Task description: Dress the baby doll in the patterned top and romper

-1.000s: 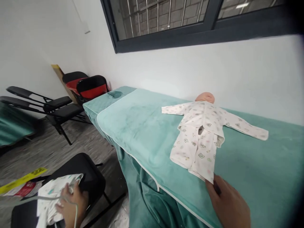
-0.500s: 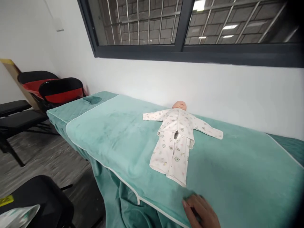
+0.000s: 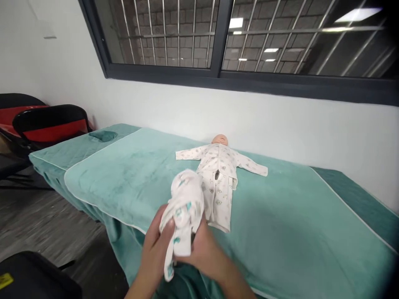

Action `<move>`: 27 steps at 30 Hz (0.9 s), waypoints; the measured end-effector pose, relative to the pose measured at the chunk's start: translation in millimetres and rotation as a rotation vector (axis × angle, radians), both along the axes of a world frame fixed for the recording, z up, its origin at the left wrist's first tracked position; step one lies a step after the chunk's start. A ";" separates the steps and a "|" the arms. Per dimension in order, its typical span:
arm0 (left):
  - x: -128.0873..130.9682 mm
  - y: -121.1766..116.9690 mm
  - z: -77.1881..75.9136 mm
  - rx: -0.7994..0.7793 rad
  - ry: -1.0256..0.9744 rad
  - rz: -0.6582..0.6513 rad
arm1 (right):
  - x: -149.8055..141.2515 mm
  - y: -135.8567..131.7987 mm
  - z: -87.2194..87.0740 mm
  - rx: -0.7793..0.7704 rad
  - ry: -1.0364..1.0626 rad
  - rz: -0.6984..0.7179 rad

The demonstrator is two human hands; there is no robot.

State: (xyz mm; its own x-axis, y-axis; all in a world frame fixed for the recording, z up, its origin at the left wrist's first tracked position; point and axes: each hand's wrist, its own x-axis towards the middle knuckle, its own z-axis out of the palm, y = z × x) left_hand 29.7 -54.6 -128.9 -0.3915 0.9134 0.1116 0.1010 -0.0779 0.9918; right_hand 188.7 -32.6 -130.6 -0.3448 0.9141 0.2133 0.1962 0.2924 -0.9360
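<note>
My left hand [image 3: 156, 245] and my right hand [image 3: 204, 249] are both closed on a bunched white garment with teal prints [image 3: 183, 205], held up over the near edge of the bed. Beyond it a baby doll [image 3: 220, 139] lies on its back on the teal bed cover [image 3: 296, 224]. The doll wears a white printed suit [image 3: 218, 182], sleeves spread out, legs pointing toward me. The held garment hides part of the doll's left leg.
The bed stands along a white wall under a barred window [image 3: 218, 37]. Black and red folding chairs [image 3: 46, 120] stand at the left. A black seat [image 3: 34, 278] sits at the bottom left on the grey floor.
My left hand has brought the white garment up from the black seat to the bed. My right hand has left the bed edge and joined it on the cloth. The view has swung right.
</note>
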 end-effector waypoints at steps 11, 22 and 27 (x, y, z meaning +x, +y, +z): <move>65.1 20.3 7.5 -0.036 -0.126 -0.501 | 58.2 32.7 7.8 0.106 0.205 -0.615; 52.0 -1.2 -36.7 -0.138 0.065 -0.485 | 133.0 41.2 31.0 0.221 0.219 -0.705; 33.6 12.6 -36.7 -0.078 0.180 -0.472 | 203.6 60.6 53.0 0.264 0.080 -0.896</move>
State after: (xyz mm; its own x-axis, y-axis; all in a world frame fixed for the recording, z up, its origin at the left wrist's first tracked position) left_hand 63.3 -42.0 -165.7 0.0845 0.9944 0.0642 0.2423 -0.0830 0.9666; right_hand 392.3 28.0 -77.6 0.4895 0.7504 0.4442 0.3887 0.2682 -0.8815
